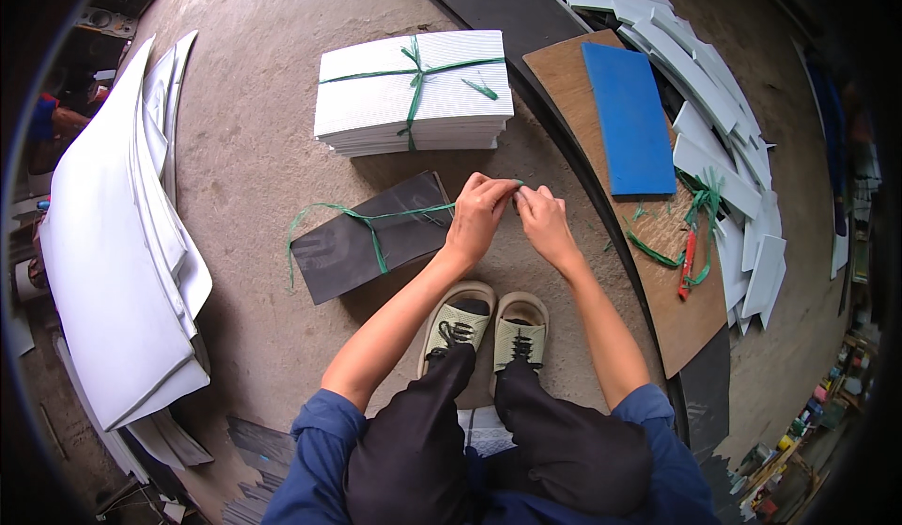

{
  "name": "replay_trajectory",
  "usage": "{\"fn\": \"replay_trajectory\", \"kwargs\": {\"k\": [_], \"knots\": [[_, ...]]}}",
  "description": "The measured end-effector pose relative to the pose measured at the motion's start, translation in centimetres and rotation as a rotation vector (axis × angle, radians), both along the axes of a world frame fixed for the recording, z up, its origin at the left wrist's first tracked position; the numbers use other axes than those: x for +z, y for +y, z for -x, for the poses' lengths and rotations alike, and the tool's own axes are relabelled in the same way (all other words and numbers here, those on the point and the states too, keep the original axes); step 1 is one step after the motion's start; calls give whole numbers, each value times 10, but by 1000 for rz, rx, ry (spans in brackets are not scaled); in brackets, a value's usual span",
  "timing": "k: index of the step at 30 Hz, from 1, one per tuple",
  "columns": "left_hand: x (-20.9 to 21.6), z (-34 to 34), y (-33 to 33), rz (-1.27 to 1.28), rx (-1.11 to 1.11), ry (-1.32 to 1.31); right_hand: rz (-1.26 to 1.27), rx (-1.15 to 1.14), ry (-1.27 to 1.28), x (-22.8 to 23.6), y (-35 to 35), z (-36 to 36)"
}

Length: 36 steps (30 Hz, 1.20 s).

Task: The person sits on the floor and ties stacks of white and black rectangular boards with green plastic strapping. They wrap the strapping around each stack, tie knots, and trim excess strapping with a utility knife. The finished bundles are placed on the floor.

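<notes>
My left hand (477,215) is closed in a pinch on a green plastic twine (399,213), which runs from it across a stack of dark grey sheets (343,262). A second strand passes over the stack's short side, and a frayed end trails at its left. Close beside it, my right hand (545,224) is pinched too, its fingertips almost touching the left ones. A bit of green shows between the two hands; how the right fingers grip it is partly hidden. Beyond the hands stands a bundle of white corrugated sheets (376,64), tied crosswise with green twine.
To the right, a brown board (676,328) carries a blue panel (629,121), loose green twine (703,201) and a red cutter knife (688,262). White strips (695,64) lie heaped behind it. Large white sheets (113,243) are stacked at the left. My shoes (521,328) are below my hands.
</notes>
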<state>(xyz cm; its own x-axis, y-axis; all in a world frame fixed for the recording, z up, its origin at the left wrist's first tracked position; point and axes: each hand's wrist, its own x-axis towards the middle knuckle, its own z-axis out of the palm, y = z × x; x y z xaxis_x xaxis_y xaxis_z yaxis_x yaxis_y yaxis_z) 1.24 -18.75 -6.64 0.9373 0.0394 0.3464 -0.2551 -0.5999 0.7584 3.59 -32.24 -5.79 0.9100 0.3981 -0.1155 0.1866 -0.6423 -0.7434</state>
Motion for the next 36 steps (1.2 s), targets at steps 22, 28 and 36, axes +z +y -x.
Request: {"fn": "replay_trajectory", "kwargs": {"k": [22, 28, 36], "knots": [[-18, 5, 3, 911, -57, 606, -659, -164, 192, -6, 11, 5], [-10, 2, 7, 1043, -34, 719, -611, -295, 208, -14, 15, 5], [-22, 2, 8, 505, 21, 540, -625, -356, 234, -16, 23, 11]]}}
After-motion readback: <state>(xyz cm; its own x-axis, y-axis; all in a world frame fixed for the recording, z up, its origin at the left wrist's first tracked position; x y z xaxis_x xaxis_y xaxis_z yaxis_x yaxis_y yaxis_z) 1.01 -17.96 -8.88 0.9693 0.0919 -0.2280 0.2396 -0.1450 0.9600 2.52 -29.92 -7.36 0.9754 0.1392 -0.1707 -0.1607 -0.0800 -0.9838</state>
